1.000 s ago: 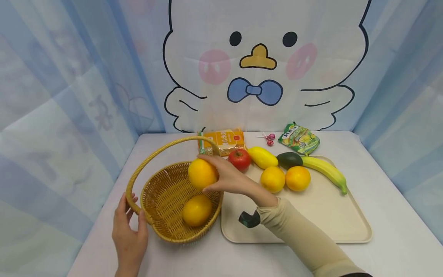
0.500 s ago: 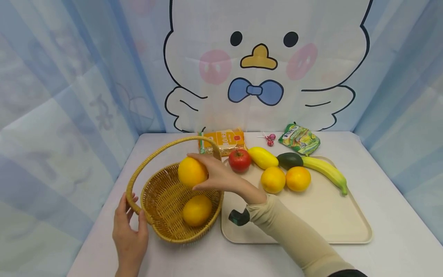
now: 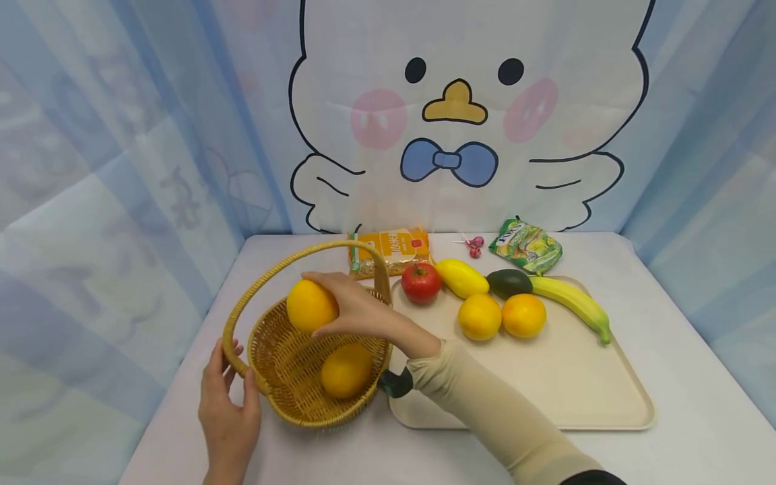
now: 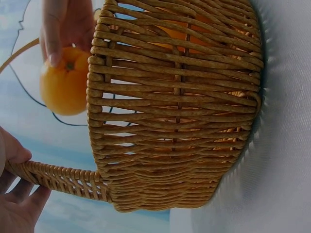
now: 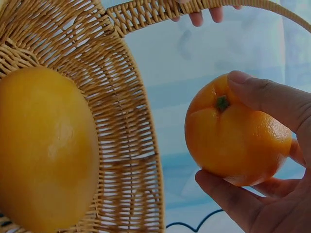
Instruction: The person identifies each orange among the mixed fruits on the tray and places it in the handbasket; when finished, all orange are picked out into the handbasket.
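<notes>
My right hand [image 3: 358, 306] holds an orange [image 3: 311, 306] between thumb and fingers, above the back part of a wicker basket [image 3: 275, 404]. The green stem spot of the orange shows in the right wrist view, beside my thumb [image 5: 262, 94]. Inside the basket lies a smooth yellow-orange fruit [image 3: 347, 370], longer than it is round and much like a mango. My left hand [image 3: 229, 421] grips the basket's arched handle [image 3: 267, 273] near its left foot, thumb on one side and fingers on the other. The basket stands on the white table.
Right of the basket is a beige tray [image 3: 582, 391]. Along its back lie a red apple [image 3: 421, 283], a yellow fruit [image 3: 462, 278], a dark green fruit [image 3: 509, 283] and a banana [image 3: 572, 306], with two oranges [image 3: 479, 316] in front. Snack packets [image 3: 526, 246] and lollipops [image 3: 475, 246] lie behind.
My right hand has carried the orange leftward, from the basket's right side to over its back left part. The left hand has kept its grip on the handle.
</notes>
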